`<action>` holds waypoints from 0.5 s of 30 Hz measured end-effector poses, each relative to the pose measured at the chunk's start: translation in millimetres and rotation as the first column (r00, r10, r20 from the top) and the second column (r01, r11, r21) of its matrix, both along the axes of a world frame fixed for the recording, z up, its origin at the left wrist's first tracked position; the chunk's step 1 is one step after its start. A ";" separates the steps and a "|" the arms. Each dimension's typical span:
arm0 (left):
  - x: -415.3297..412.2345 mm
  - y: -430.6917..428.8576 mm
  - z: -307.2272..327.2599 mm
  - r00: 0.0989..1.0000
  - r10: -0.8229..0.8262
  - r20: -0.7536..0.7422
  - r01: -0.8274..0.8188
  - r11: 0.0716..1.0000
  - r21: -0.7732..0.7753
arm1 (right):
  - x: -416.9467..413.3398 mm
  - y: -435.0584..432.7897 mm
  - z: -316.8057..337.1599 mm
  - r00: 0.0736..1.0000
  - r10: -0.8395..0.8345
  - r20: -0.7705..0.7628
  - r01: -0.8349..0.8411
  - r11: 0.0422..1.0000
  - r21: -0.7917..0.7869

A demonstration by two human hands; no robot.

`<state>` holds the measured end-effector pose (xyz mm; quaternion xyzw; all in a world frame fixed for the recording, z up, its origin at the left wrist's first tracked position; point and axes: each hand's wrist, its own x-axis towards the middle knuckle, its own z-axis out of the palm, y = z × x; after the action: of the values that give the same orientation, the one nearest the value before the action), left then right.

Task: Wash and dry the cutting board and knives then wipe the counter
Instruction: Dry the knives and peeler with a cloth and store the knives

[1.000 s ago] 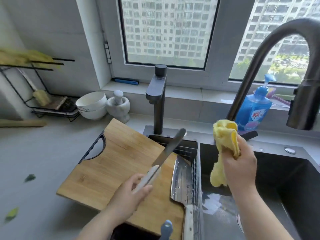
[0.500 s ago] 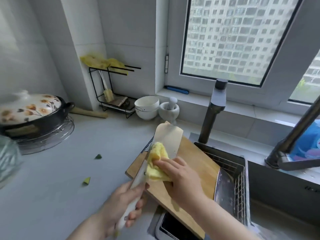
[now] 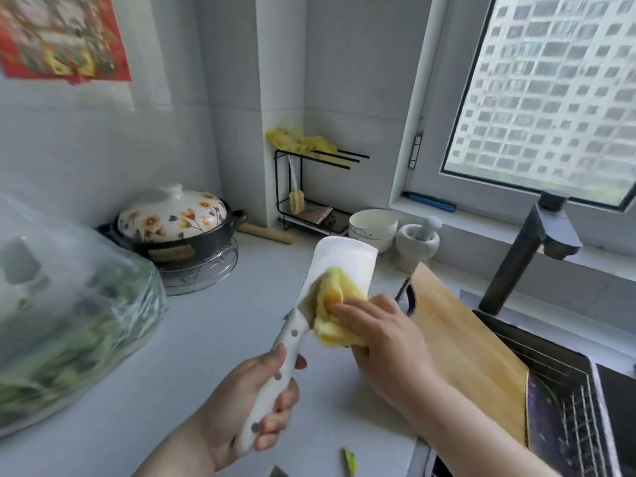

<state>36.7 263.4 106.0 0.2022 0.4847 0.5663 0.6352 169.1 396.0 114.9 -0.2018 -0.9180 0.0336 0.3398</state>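
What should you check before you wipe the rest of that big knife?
1. The left hand grips the knife by its handle: ok.
2. The cloth sits between the right hand and the blade: ok.
3. The blade points away from the body: ok.
4. The fingers keep off the sharp edge: cannot tell, as the cloth hides it.
5. The blade is dry: cannot tell.
6. The counter is wiped: not ok, a green scrap lies on it.
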 end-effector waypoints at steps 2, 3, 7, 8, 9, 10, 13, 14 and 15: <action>-19.3 -11.1 3.8 0.998 0.059 -0.006 -0.059 0.998 0.008 | -17.5 -25.8 -5.9 0.992 0.119 0.049 -0.120 0.993 0.010; -28.6 -16.7 5.1 0.996 0.083 -0.019 -0.082 0.997 0.010 | -25.9 -32.0 -6.2 0.986 0.160 0.057 -0.161 0.987 0.013; -59.2 -41.2 10.8 0.991 0.107 -0.076 -0.105 0.994 0.037 | -61.0 -28.3 11.2 0.990 0.127 -0.066 -0.127 0.992 -0.005; -65.8 -47.3 11.9 0.991 0.108 -0.083 -0.104 0.993 0.047 | -70.3 -26.3 18.0 0.993 0.077 -0.090 -0.080 0.996 -0.028; -71.9 -53.8 12.3 0.989 0.113 -0.096 -0.108 0.993 0.057 | -79.3 -25.3 27.9 0.994 -0.018 -0.110 0.011 0.998 -0.063; -77.6 -59.8 11.0 0.986 0.121 -0.112 -0.114 0.991 0.063 | -88.0 -23.2 35.5 0.990 -0.112 -0.080 0.100 0.985 -0.140; -86.9 -76.7 8.7 0.979 0.147 -0.142 -0.141 0.989 0.048 | -107.2 -28.1 42.5 0.986 -0.152 -0.065 0.136 0.969 -0.206; -88.6 -80.4 8.2 0.977 0.155 -0.147 -0.149 0.988 0.052 | -114.5 -41.3 47.3 0.994 -0.059 -0.090 0.046 0.989 -0.139; -89.6 -83.4 7.7 0.974 0.170 -0.153 -0.164 0.985 0.050 | -121.2 -56.3 46.3 0.995 0.083 -0.050 -0.086 0.994 -0.062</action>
<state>-53.0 180.0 113.7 0.2164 0.5377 0.6090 0.5414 47.8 339.7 161.2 -0.1730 -0.9158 0.0822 0.3530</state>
